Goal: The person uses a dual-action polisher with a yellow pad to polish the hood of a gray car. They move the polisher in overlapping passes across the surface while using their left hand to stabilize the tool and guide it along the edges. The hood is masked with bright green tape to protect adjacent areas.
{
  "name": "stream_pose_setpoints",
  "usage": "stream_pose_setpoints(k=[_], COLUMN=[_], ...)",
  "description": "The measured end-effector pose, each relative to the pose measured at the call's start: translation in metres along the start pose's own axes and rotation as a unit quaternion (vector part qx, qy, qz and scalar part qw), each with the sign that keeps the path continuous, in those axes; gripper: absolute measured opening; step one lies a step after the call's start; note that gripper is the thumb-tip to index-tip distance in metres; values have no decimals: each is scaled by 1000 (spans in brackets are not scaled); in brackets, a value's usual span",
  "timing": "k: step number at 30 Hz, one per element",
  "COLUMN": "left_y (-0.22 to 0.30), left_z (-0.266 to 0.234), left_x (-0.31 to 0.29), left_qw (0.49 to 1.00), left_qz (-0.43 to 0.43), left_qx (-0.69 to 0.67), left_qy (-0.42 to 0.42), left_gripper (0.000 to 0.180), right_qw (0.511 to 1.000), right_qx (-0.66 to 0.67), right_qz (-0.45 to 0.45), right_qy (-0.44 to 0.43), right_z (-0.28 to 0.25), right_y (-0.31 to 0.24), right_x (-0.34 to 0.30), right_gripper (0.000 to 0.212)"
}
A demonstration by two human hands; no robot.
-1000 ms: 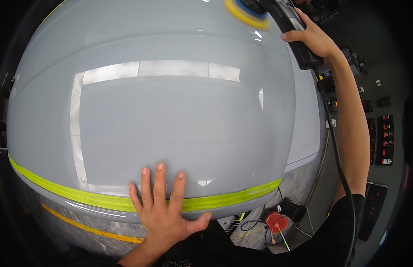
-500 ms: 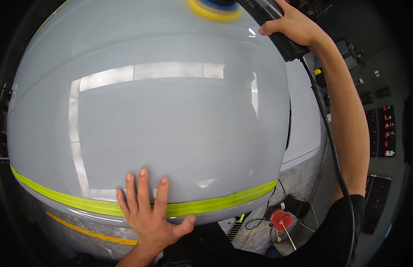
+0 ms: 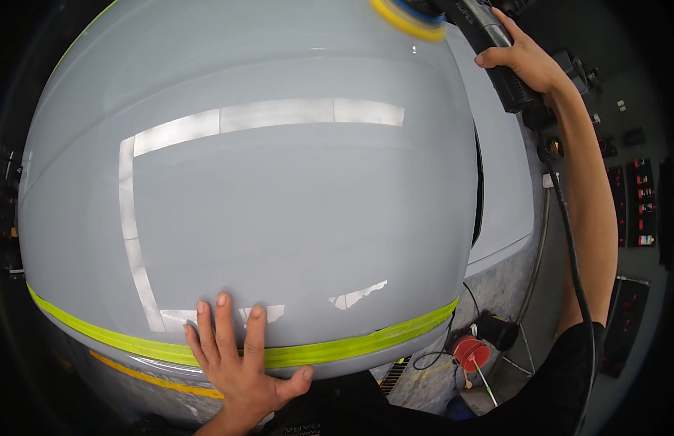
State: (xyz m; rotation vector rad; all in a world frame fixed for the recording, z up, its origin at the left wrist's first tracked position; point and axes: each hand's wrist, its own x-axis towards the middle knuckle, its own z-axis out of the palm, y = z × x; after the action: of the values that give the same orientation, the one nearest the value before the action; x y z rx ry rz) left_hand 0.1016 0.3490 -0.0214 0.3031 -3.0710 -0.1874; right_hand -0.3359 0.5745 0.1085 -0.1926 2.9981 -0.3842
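Note:
A glossy grey car roof (image 3: 301,203) fills the middle, with ceiling lights mirrored in it. Along its near edge runs a strip of yellow-green masking tape (image 3: 330,353). My left hand (image 3: 239,363) lies with fingers spread over the tape and the paint, holding nothing. At the far right, my right hand (image 3: 522,58) is wrapped round the black body of a polisher (image 3: 490,43). The polisher's yellow foam pad (image 3: 402,20) rests at the far right part of the roof, slightly blurred and partly cut off by the top edge.
A black power cord (image 3: 570,240) hangs from the polisher along my right forearm. Lower right, a red bucket (image 3: 471,353) with a stick in it stands near a black container (image 3: 497,330). A lower grey body panel (image 3: 504,167) lies right of the roof. Panels with small items (image 3: 644,200) sit farther right.
My right hand has moved right and slightly down with the polisher, taking the pad toward the roof's right edge. My left hand stays spread on the tape edge, its view shifted slightly.

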Motion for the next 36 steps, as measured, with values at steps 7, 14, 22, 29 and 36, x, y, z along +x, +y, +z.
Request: stream_pose_setpoints(k=[7, 14, 22, 29, 36], left_y=[-1, -5, -6, -6, -6], left_z=[0, 4, 1, -2, 0], left_x=[0, -2, -3, -6, -5], left_qw=[1000, 1000, 1000, 999, 999], left_qz=[5, -7, -9, -8, -5], left_qx=[13, 2, 24, 34, 27], left_qy=[-1, 0, -8, -10, 19], left_gripper=[89, 91, 87, 86, 86], right_qw=[999, 994, 994, 998, 997], right_qx=[-13, -49, -24, -9, 80], right_qz=[-37, -91, -109, -55, 8], right_qy=[8, -22, -14, 13, -22], right_z=[5, 6, 8, 7, -1], right_y=[9, -27, -15, 35, 52], right_x=[8, -12, -4, 19, -6], right_gripper=[122, 120, 116, 123, 120])
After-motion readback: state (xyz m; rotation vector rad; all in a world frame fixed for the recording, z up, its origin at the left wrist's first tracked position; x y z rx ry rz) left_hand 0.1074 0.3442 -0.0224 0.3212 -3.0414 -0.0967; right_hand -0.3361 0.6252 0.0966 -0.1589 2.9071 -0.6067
